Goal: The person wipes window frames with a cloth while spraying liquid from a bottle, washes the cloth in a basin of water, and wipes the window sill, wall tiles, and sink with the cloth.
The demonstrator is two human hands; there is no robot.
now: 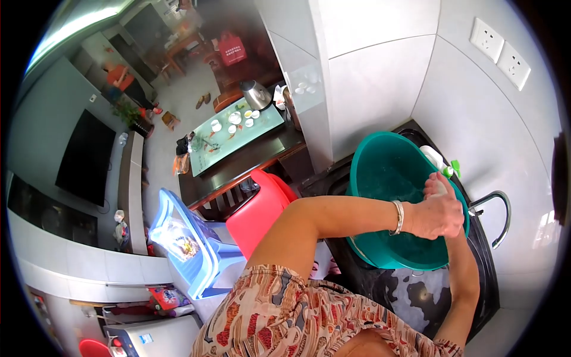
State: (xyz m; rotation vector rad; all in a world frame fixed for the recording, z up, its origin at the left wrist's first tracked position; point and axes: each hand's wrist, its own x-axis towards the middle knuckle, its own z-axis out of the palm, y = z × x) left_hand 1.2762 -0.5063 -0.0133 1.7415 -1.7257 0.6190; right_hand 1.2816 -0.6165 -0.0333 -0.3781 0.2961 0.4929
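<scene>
My left hand [439,217], with silver bangles at its wrist, is closed around my right hand near the wrist. Beyond it show the bent fingers of my right hand [433,183]; a whitish patch lies among them, too small to name. Both hands are over the right side of a green basin [361,163] with water in it. The basin rests tilted on a black sink [342,256]. A curved metal faucet [504,205] stands just right of my hands. Behind the basin's far rim are a white object [430,156] and a small green one [455,167].
A red plastic chair [253,208] and a blue-and-white plastic rack [202,262] stand to the left. Farther back, a tea table [205,156] holds several white cups and a metal kettle [256,94]. A person in orange [121,78] is in the far room. Tiled walls [375,77] close in the sink.
</scene>
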